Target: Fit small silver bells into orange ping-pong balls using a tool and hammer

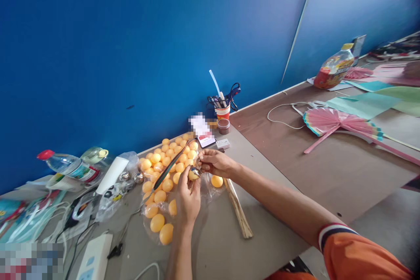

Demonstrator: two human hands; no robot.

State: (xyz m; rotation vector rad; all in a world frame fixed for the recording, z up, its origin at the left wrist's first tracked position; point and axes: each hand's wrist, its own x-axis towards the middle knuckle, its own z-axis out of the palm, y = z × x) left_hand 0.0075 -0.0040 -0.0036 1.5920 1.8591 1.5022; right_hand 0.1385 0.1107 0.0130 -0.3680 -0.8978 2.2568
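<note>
My left hand (189, 197) grips a small shiny ball (194, 173), mirror-like silver with a yellowish patch, between thumb and fingers. Just above and to its right, my right hand (215, 162) has its fingertips pinched together close to the ball; whatever they hold is too small to make out. Behind and left of my hands lie many orange balls (157, 222) in clear plastic. A dark strap-like tool (168, 169) rests across them. One loose orange ball (217, 181) is under my right wrist, beside a bundle of thin wooden sticks (238, 210).
A red cup of pens (223, 113), a small round tub (223, 126) and a phone (206, 138) stand near the blue wall. Bottles (70, 166), silver balls (138, 178) and a power strip (95, 258) are left. A pink paper fan (341, 122) and tilted drink bottle (334, 68) are right.
</note>
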